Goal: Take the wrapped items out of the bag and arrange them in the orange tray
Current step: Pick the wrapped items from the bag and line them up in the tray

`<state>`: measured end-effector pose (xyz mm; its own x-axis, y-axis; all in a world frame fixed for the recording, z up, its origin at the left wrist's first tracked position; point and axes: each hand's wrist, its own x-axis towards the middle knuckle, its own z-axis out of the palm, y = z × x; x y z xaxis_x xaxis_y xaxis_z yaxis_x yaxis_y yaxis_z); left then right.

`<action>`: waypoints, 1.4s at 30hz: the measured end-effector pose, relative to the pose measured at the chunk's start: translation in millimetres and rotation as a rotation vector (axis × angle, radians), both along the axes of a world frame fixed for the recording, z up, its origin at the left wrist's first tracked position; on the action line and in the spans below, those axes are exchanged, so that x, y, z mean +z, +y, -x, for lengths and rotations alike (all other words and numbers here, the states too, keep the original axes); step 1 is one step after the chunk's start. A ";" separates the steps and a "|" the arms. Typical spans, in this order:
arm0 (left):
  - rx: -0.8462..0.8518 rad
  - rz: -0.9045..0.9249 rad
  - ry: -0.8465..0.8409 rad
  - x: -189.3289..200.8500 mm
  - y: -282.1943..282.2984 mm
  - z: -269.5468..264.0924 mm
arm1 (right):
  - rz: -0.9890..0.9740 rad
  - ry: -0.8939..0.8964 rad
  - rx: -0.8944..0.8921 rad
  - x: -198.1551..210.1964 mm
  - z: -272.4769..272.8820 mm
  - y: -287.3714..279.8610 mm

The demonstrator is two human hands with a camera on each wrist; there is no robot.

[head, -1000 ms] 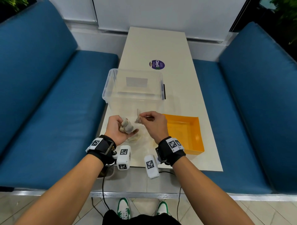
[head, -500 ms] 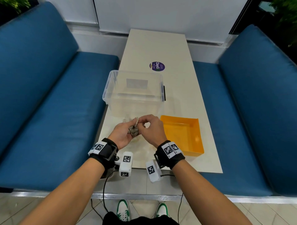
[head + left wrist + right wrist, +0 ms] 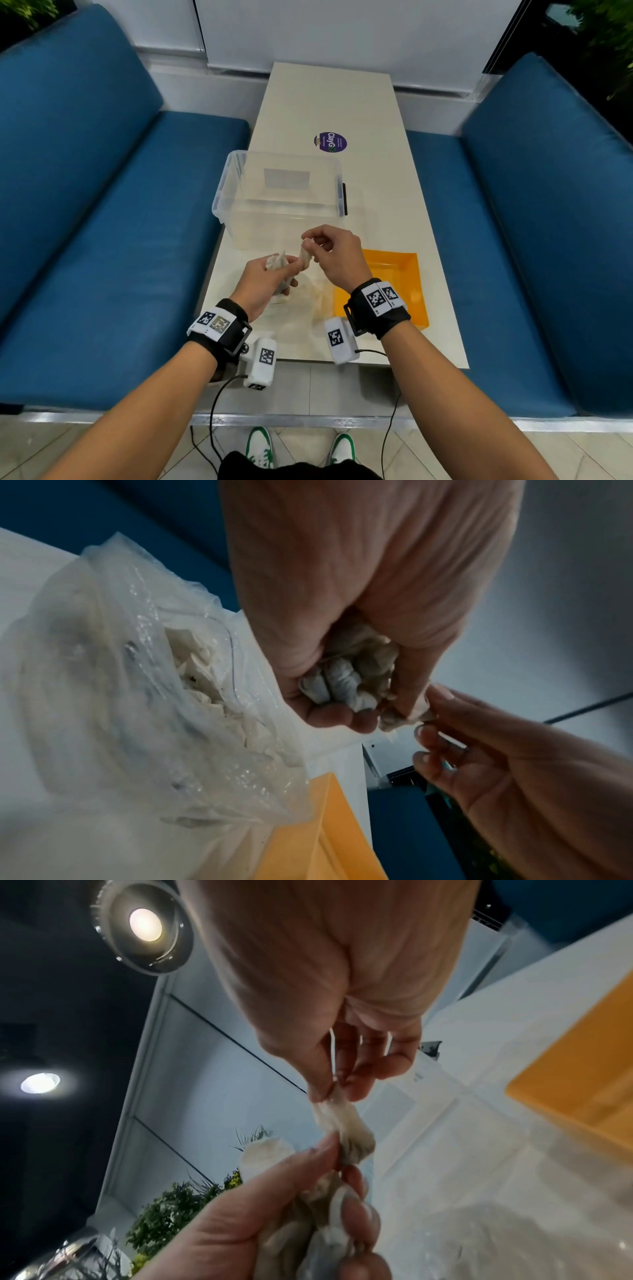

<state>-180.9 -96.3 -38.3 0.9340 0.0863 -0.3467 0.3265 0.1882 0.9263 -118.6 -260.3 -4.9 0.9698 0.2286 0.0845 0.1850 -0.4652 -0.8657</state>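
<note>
My left hand (image 3: 274, 279) grips a bundle of white wrapped items (image 3: 275, 264) above the near part of the table; the left wrist view shows the bundle (image 3: 346, 680) squeezed in its curled fingers. My right hand (image 3: 325, 251) pinches the top end of one wrapped item (image 3: 306, 255), which stands just above and right of the bundle, its lower end still at my left fingers. In the right wrist view that item (image 3: 346, 1123) hangs from thumb and forefinger. A clear plastic bag (image 3: 301, 308) lies crumpled under both hands, with white wrapping inside (image 3: 195, 669). The orange tray (image 3: 407, 274) sits right of the hands.
A clear plastic bin (image 3: 281, 205) stands on the white table (image 3: 342, 102) just beyond my hands. A purple round sticker (image 3: 330, 142) lies further back. Blue benches (image 3: 102, 240) flank the table on both sides. The table's near edge runs just behind my wrists.
Both hands have lifted a little. My right hand has drawn one wrapped item up and away from the bundle that my left hand keeps holding.
</note>
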 end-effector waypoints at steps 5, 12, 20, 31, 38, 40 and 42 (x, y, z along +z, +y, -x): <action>0.003 -0.095 0.008 -3.4 -11.9 -6.4 | 0.029 -0.047 0.008 6.7 -5.9 -10.7; -0.058 -0.113 -0.038 -3.0 -26.6 -11.0 | 0.068 -0.002 0.050 10.1 -16.9 -25.7; -0.088 -0.199 0.032 -14.7 -32.1 -21.2 | 0.204 -0.044 0.082 8.1 -41.8 -66.1; 0.014 -0.225 0.124 -27.7 -21.7 -25.8 | 0.563 0.201 0.186 -58.7 -65.2 -88.8; 0.021 -0.219 0.136 -27.2 -17.0 -29.8 | 0.699 0.145 0.120 -73.8 -71.4 -71.5; 0.031 -0.204 0.142 -27.2 -15.4 -30.8 | 0.783 0.047 0.115 -74.8 -71.9 -69.8; 0.034 -0.199 0.149 -26.8 -14.4 -31.4 | 0.834 -0.057 0.107 -74.8 -72.8 -68.0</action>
<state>-149.5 -110.7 -65.0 0.8692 0.1967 -0.4537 0.4590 0.0202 0.8882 -45.8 -328.3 -79.7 0.9389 0.3279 -0.1049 0.2971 -0.9256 -0.2345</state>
